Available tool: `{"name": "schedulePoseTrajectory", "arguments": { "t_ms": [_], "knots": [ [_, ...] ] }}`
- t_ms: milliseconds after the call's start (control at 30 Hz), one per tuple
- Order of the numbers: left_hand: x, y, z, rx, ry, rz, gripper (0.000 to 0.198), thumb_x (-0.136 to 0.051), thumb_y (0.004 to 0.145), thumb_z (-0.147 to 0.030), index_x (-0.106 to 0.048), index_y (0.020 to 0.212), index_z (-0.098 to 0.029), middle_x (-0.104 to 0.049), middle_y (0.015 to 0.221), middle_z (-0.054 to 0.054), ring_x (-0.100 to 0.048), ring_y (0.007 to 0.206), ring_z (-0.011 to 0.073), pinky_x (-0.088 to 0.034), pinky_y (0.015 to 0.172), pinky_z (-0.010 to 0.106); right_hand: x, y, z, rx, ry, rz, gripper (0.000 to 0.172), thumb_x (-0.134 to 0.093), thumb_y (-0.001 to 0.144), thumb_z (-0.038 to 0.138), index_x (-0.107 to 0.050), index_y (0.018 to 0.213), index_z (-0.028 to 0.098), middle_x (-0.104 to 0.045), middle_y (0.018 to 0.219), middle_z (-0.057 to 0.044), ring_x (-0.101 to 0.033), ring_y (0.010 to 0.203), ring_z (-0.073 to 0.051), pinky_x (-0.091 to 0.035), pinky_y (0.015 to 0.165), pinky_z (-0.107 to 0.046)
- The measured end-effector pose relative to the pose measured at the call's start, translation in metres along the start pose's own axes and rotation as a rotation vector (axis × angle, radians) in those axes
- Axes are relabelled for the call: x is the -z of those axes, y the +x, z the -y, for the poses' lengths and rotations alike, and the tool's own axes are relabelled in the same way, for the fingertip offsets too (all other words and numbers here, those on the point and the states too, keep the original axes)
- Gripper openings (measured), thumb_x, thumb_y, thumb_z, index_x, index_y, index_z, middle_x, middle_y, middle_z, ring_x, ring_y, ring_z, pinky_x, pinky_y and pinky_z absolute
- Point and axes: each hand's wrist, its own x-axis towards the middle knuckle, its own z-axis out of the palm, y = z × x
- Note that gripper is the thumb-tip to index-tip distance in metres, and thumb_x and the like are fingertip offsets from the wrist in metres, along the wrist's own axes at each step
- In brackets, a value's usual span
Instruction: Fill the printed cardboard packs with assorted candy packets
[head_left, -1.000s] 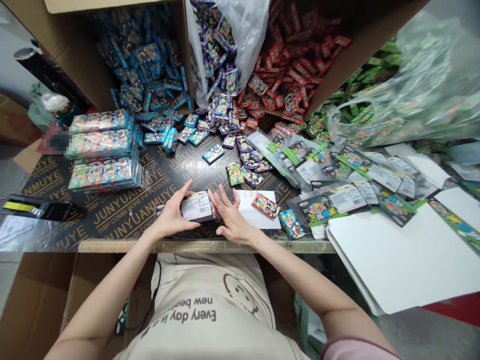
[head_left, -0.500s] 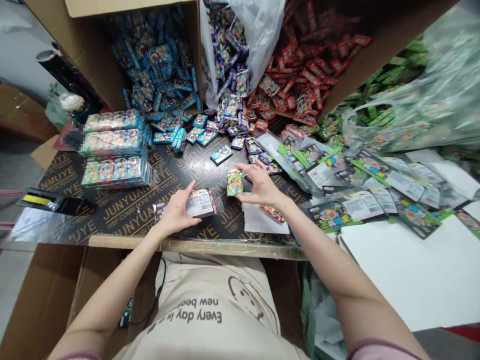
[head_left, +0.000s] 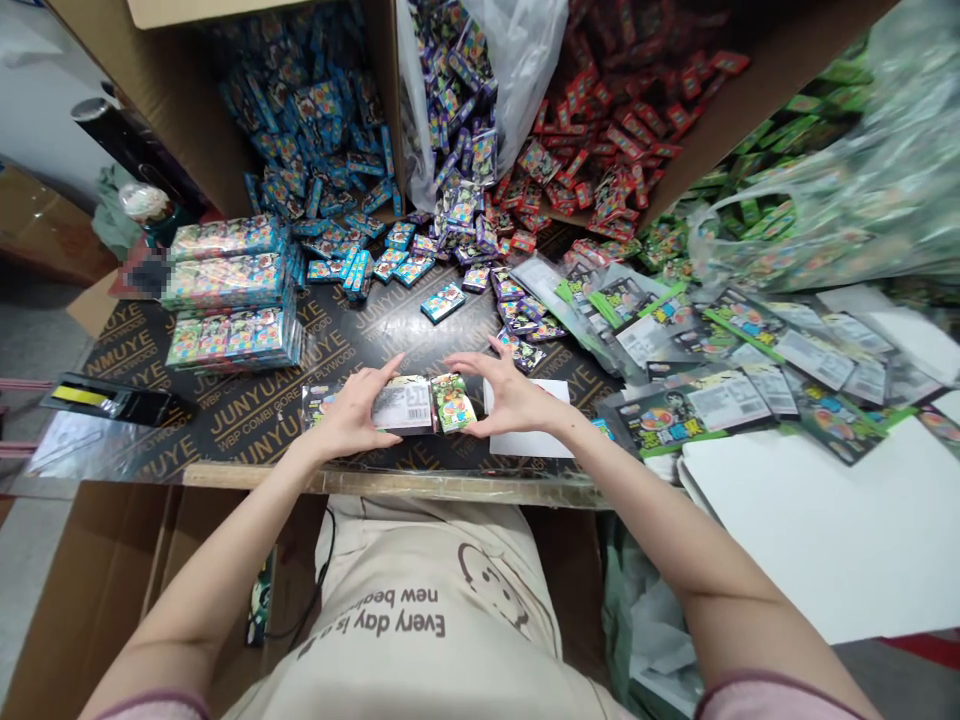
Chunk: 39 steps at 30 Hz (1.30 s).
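My left hand [head_left: 352, 412] is closed on a flat printed packet [head_left: 401, 405] with a white barcode label, which lies near the table's front edge. Between the fingers and thumb of my right hand [head_left: 504, 395] is a small green candy box [head_left: 452, 403]. The box meets the packet's right end; whether it is inside the sleeve I cannot tell. Under my right hand lies a white sheet [head_left: 532, 440]. Beyond my hands, a single blue box [head_left: 442, 302] rests on the dark tabletop.
Stacked wrapped packs [head_left: 225, 285] stand at the left. Behind are a carton of blue boxes [head_left: 322, 130], a bag of purple boxes [head_left: 457, 110] and a carton of red boxes [head_left: 600, 140]. Printed sleeves [head_left: 735, 390] and white sheets [head_left: 825, 540] cover the right side.
My right hand has brought the green box left and down to the packet's right end. The red box seen on the white sheet no longer shows. My left hand stays on the packet.
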Motion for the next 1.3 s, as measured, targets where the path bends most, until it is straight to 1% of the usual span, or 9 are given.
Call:
{"name": "schedulePoseTrajectory", "arguments": {
  "t_ms": [300,400,500,667,733,833,1000,1167,1300],
  "knots": [
    [-0.01,0.002,-0.005,-0.02,-0.073,-0.171,0.113,-0.085,0.058,-0.033,-0.018,0.15,-0.024,-0.058,0.119,0.008,-0.053,0.106,0.0278,-0.043,0.096,0.042,-0.009,-0.006,0.019,-0.023,0.028,-0.097,0.086,-0.068,0.073,0.059,-0.032,0.145,0.03,-0.053,0.139,-0.009,-0.048,0.128,-0.033,0.002,0.115,-0.061],
    [-0.016,0.01,-0.016,0.054,-0.07,-0.374,0.109,-0.086,0.058,-0.037,-0.025,0.148,-0.026,-0.053,0.12,0.009,-0.051,0.109,0.028,-0.041,0.099,0.044,-0.026,-0.003,0.027,-0.17,0.282,-0.308,0.1,-0.057,0.075,0.071,-0.008,0.151,0.028,-0.035,0.151,-0.013,-0.033,0.14,-0.031,-0.016,0.115,-0.057],
    [-0.026,0.025,-0.033,0.19,-0.113,-0.632,0.112,-0.087,0.055,-0.041,-0.025,0.147,-0.027,-0.045,0.123,0.01,-0.048,0.114,0.0289,-0.04,0.101,0.044,-0.049,0.014,0.044,-0.35,0.614,-0.578,0.09,-0.04,0.085,0.071,0.006,0.15,0.03,-0.035,0.151,-0.014,-0.042,0.135,-0.025,-0.041,0.105,-0.046],
    [-0.052,0.044,-0.05,0.24,-0.539,-0.727,0.067,-0.07,0.077,-0.048,-0.047,0.134,-0.021,-0.054,0.119,0.01,-0.054,0.112,0.0253,-0.042,0.1,0.039,-0.05,0.053,0.057,-0.447,0.959,-0.916,0.062,-0.046,0.085,0.063,-0.039,0.134,0.024,-0.062,0.123,-0.007,-0.061,0.113,-0.02,-0.052,0.092,-0.036],
    [-0.061,0.045,-0.054,0.253,-0.735,-0.732,0.055,-0.062,0.083,-0.052,-0.054,0.127,-0.02,-0.058,0.122,0.01,-0.054,0.116,0.0245,-0.041,0.101,0.038,-0.04,0.059,0.055,-0.471,1.03,-0.935,0.047,-0.049,0.083,0.061,-0.056,0.108,0.022,-0.068,0.104,-0.004,-0.065,0.099,-0.02,-0.055,0.084,-0.034],
    [-0.067,0.043,-0.061,0.311,-1.037,-0.794,0.053,-0.058,0.081,-0.062,-0.065,0.109,-0.017,-0.065,0.114,0.01,-0.058,0.112,0.0245,-0.046,0.095,0.036,-0.033,0.056,0.053,-0.533,1.077,-0.928,0.027,-0.057,0.077,0.048,-0.057,0.081,0.021,-0.068,0.078,0.001,-0.067,0.08,-0.018,-0.056,0.073,-0.031],
    [-0.055,0.044,-0.072,0.445,-1.442,-0.739,0.048,-0.075,0.065,-0.056,-0.072,0.087,-0.014,-0.072,0.083,0.008,-0.067,0.09,0.0243,-0.05,0.082,0.033,-0.041,0.042,0.062,-0.591,1.206,-0.909,0.025,-0.057,0.068,0.028,-0.045,0.09,0.025,-0.068,0.064,0.006,-0.068,0.067,-0.018,-0.055,0.065,-0.031],
    [-0.033,0.047,-0.064,0.536,-1.459,-0.643,0.033,-0.076,0.055,-0.029,-0.069,0.084,-0.015,-0.071,0.08,0.004,-0.066,0.075,0.0178,-0.05,0.074,0.029,-0.037,0.035,0.068,-0.516,1.335,-0.878,0.036,-0.054,0.072,0.034,-0.04,0.105,0.026,-0.074,0.079,0.001,-0.07,0.07,-0.021,-0.055,0.063,-0.035],
    [-0.021,0.045,-0.06,0.405,-1.257,-0.617,0.028,-0.073,0.054,-0.021,-0.066,0.081,-0.017,-0.067,0.074,0.0,-0.062,0.068,0.0146,-0.049,0.07,0.028,-0.036,0.032,0.067,-0.516,1.257,-0.793,0.033,-0.059,0.069,0.029,-0.05,0.1,0.024,-0.075,0.08,0.0,-0.07,0.071,-0.021,-0.056,0.067,-0.035]
  ]
}}
